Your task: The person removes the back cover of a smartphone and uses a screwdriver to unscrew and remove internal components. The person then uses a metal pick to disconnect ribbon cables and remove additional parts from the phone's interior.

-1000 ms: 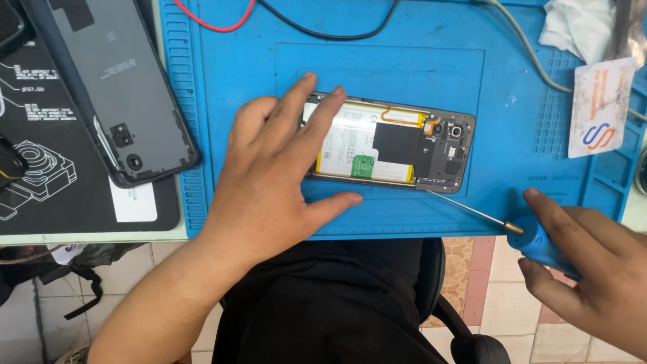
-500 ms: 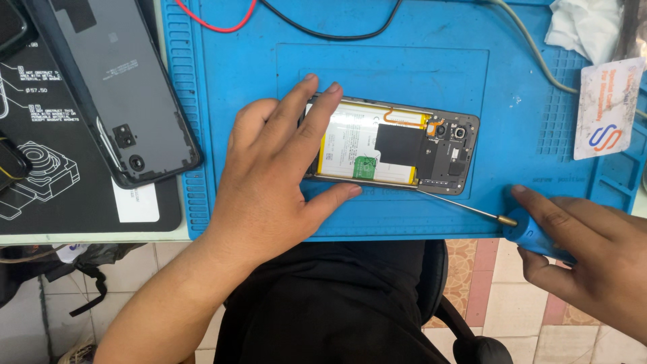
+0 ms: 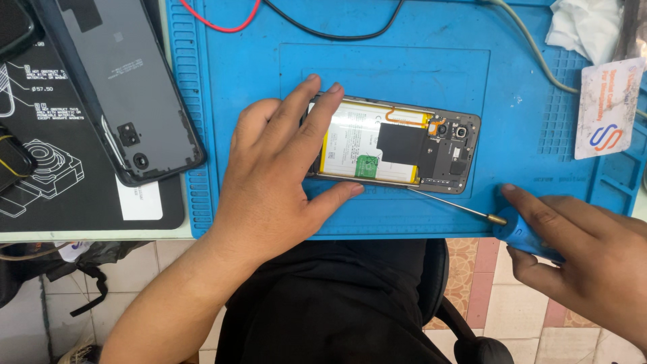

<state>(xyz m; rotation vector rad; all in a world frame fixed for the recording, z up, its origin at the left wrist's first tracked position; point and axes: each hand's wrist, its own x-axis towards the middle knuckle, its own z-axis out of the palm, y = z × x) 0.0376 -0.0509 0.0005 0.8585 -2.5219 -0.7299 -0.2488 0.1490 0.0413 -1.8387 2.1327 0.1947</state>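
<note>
Hands first: the left hand point(image 3: 269, 178) lies flat and spread over the near end of the phone point(image 3: 394, 145), fingers on its left end and thumb along its near edge, pinning it to the mat point(image 3: 431, 61) without gripping. The right hand point(image 3: 586, 246) is closed around the blue handle of a screwdriver point(image 3: 502, 226) at the mat's near right edge. Its thin shaft runs back toward the phone's near edge, the tip seemingly touching the frame just right of the thumb, though the contact is too fine to be sure.

The phone sits open, back off, in the middle of the mat, with battery, green tab and dark board exposed.

Against the earlier frames, the right hand has moved from loosely reaching over the handle to wrapping it firmly, and the shaft has swung slightly. The left hand and phone have barely shifted. That suggests the tool is now being worked against the phone rather than merely picked up.

Further out, a back cover point(image 3: 125, 81) lies across the mat's left edge, red and black wires point(image 3: 303, 20) cross the far edge, and a white card point(image 3: 606, 108) rests at the right edge.
</note>
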